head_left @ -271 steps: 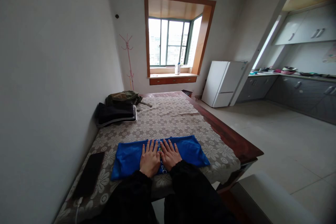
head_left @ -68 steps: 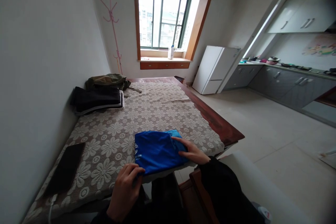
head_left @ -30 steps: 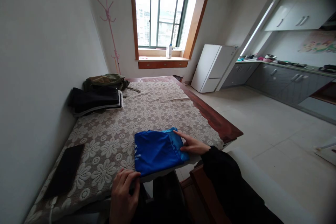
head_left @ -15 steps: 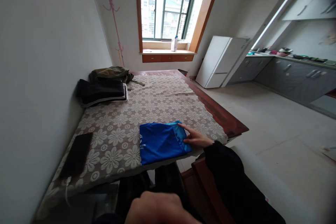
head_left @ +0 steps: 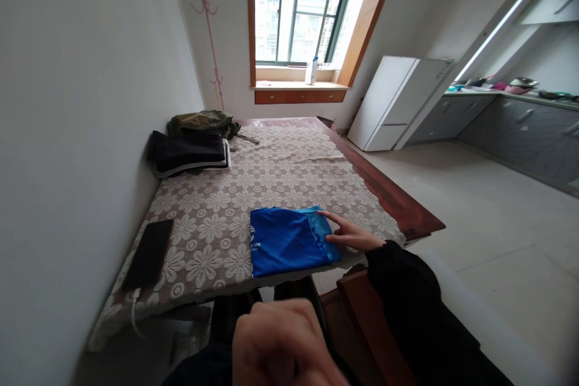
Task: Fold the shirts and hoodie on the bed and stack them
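A folded blue garment (head_left: 284,242), with white print at its left side and a lighter blue strip at its right, lies flat near the front edge of the table. My right hand (head_left: 350,234) rests at the garment's right side, index finger and thumb spread apart and touching the lighter strip. Close to the camera, at the bottom middle, my left hand (head_left: 280,338) is curled into a fist in front of the table edge. No object shows in it, though its lower part is cut off by the frame.
A flowered lace cloth (head_left: 208,226) covers the wooden table (head_left: 402,211). On its left lie a phone (head_left: 148,253) with a white cable, folded dark clothes (head_left: 192,151) and a green bag (head_left: 199,122). A wooden seat (head_left: 362,301) stands by my right arm, near the wall (head_left: 99,102) opposite.
The whole view has shifted, so the table and garment appear farther right. My left fist shows higher and more fully. My right hand stays on the garment's right side.
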`<control>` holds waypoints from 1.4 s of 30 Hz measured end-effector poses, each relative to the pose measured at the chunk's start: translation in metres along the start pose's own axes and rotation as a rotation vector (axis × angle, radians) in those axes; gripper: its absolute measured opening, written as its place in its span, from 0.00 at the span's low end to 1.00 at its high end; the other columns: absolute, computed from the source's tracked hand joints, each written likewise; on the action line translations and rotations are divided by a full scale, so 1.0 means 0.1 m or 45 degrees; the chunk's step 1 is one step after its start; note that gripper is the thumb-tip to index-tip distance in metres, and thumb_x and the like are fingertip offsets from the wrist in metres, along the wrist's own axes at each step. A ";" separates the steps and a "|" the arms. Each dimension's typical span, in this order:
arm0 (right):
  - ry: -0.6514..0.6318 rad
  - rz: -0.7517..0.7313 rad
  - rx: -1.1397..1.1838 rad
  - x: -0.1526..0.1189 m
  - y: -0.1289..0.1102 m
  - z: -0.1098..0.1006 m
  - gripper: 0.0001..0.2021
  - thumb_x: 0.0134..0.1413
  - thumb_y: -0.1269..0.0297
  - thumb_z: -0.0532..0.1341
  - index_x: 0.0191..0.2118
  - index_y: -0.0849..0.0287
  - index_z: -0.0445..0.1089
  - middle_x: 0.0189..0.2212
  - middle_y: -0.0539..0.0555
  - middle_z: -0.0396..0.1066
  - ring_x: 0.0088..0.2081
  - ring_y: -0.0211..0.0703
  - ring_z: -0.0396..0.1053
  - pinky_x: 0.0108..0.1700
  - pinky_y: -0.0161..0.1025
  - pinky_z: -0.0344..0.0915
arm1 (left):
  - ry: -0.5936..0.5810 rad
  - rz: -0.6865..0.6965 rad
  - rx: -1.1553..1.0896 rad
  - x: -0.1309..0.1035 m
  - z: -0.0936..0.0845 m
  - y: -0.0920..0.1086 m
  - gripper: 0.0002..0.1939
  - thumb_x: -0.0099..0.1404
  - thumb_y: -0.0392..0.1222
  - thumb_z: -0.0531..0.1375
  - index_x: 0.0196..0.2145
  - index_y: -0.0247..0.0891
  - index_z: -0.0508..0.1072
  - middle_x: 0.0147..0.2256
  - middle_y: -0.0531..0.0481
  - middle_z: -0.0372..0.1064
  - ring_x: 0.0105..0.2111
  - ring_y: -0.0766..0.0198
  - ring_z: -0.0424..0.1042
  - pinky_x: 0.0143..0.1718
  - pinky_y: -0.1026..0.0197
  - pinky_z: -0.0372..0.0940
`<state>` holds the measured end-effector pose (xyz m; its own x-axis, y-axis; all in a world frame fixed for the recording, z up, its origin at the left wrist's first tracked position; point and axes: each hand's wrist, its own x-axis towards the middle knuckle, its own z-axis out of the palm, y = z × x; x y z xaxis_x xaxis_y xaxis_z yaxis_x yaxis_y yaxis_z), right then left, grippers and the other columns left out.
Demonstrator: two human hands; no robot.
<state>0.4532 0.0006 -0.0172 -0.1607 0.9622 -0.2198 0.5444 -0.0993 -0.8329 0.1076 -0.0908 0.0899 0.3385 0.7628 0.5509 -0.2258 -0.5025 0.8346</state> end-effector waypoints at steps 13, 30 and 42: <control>-0.172 -0.523 -0.682 0.86 -1.29 1.28 0.34 0.69 0.45 0.51 0.71 0.64 0.55 0.73 0.64 0.48 0.74 0.58 0.41 0.72 0.58 0.45 | -0.598 -0.250 1.326 0.11 -0.09 -1.60 0.29 0.68 0.56 0.58 0.61 0.41 0.71 0.60 0.40 0.71 0.62 0.43 0.66 0.65 0.39 0.57; 0.001 -0.505 -0.602 1.15 -1.05 1.32 0.31 0.72 0.51 0.46 0.74 0.56 0.46 0.74 0.55 0.44 0.75 0.47 0.38 0.74 0.54 0.36 | -0.741 -0.262 1.125 0.18 -0.24 -1.46 0.39 0.57 0.51 0.66 0.65 0.44 0.64 0.65 0.43 0.63 0.66 0.45 0.59 0.70 0.43 0.50; 0.246 -0.241 -0.968 0.73 -0.54 1.01 0.32 0.71 0.52 0.44 0.74 0.60 0.46 0.74 0.58 0.44 0.74 0.54 0.42 0.73 0.57 0.40 | -0.431 -0.143 1.582 0.38 -0.24 -1.93 0.30 0.72 0.47 0.50 0.70 0.41 0.57 0.70 0.45 0.55 0.72 0.49 0.48 0.70 0.39 0.49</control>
<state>0.3289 0.0509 -0.0392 -0.1988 0.9792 0.0401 0.9446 0.2024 -0.2583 0.1419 0.0451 -0.0497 0.5544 0.7767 0.2989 0.7527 -0.6212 0.2181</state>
